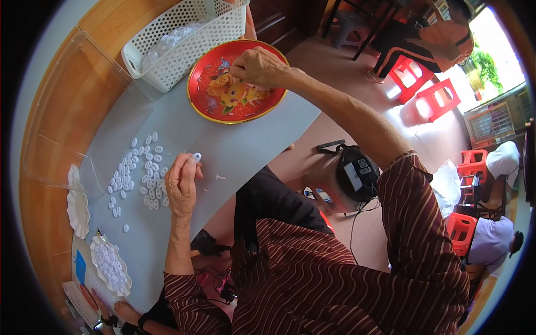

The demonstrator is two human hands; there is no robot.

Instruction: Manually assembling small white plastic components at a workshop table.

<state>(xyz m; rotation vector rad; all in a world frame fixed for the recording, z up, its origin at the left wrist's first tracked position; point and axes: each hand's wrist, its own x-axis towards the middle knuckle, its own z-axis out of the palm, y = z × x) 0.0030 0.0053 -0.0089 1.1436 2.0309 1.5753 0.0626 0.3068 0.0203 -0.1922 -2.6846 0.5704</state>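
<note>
My left hand (181, 184) is closed over the grey table (223, 148), pinching a small white oval plastic piece (196, 157) between thumb and fingertip. Beside it lies a loose spread of similar white oval pieces (128, 164). A tiny white T-shaped part (221, 177) rests on the table to the right of that hand. My right hand (261, 67) reaches over a round red tray (199, 96) with a flower pattern and a gold rim. Its fingers are pressed together; whatever they hold is hidden. Several tiny parts are scattered in the tray.
A white perforated basket (184, 58) with clear bags stands behind the tray. A scalloped white dish (127, 287) holds more oval pieces, near another person's hand (127, 312). A clear plastic panel (56, 117) borders the left side. A black bag (357, 173) lies right of the table.
</note>
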